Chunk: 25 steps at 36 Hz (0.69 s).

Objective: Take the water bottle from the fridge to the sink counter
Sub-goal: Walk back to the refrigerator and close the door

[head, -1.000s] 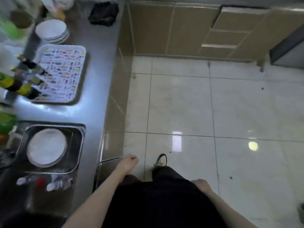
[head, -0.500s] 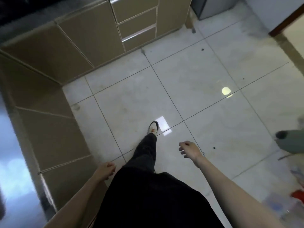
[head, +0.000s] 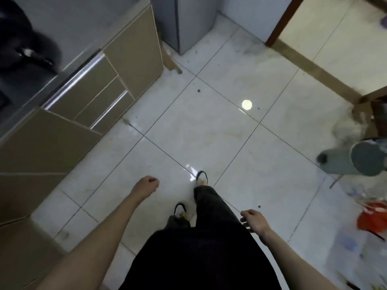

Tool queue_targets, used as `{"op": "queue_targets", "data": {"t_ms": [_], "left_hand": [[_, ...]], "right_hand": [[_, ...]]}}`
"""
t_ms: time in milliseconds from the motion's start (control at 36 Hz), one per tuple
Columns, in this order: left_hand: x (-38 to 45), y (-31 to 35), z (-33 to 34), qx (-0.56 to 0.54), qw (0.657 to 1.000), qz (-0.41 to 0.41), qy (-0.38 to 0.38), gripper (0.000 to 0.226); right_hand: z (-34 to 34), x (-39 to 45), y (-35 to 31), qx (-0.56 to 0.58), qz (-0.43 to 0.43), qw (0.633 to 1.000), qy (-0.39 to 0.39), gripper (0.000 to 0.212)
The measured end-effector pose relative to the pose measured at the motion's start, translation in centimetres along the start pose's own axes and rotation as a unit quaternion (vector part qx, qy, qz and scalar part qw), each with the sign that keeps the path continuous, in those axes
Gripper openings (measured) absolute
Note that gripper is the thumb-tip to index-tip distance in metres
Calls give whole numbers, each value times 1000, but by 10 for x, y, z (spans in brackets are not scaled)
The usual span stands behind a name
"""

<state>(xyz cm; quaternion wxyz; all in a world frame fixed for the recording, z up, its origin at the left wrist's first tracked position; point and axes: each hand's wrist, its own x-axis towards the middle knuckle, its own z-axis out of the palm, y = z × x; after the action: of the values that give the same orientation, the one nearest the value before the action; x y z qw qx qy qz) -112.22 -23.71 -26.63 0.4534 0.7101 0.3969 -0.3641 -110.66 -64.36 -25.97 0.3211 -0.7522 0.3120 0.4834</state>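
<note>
The bottom corner of a grey fridge (head: 186, 24) stands at the top middle, past the end of the tan cabinets (head: 117, 76); its door is shut as far as I can see. No water bottle shows. My left hand (head: 146, 185) hangs low over the floor, curled into a loose fist with nothing in it. My right hand (head: 254, 221) hangs beside my leg, fingers slack and apart, empty. Both feet stand on the white floor tiles (head: 209, 122). The sink counter is out of view.
Tan cabinets and drawers with metal handles run along the left under a dark worktop (head: 25, 59). A grey bin (head: 356, 162) lies at the right, with a red object (head: 372, 220) and clutter below it. A brown door frame (head: 280, 21) stands at the top right.
The view has swung away from the sink counter, along the cabinets, until the fridge corner appears. I have stepped forward; my left hand swung ahead, my right hand dropped back beside my leg.
</note>
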Motion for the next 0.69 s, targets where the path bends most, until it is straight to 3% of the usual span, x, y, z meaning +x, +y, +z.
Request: {"op": "queue_targets", "data": {"t_ms": [139, 222, 361, 556, 694], "left_hand": [[73, 151, -39, -13, 997, 67, 21, 21], [105, 213, -52, -7, 997, 68, 17, 18], [137, 270, -77, 36, 999, 30, -12, 27], [171, 297, -128, -4, 993, -115, -39, 28], [235, 345, -171, -41, 974, -218, -48, 19]], "right_hand": [[-35, 51, -67, -109, 42, 993, -2, 22], [-66, 83, -139, -242, -9, 970, -28, 36], [-113, 113, -287, -26, 1, 1000, -4, 23], [-192, 135, -500, 7, -108, 994, 10, 21], [-238, 183, -616, 44, -159, 986, 31, 18]]}}
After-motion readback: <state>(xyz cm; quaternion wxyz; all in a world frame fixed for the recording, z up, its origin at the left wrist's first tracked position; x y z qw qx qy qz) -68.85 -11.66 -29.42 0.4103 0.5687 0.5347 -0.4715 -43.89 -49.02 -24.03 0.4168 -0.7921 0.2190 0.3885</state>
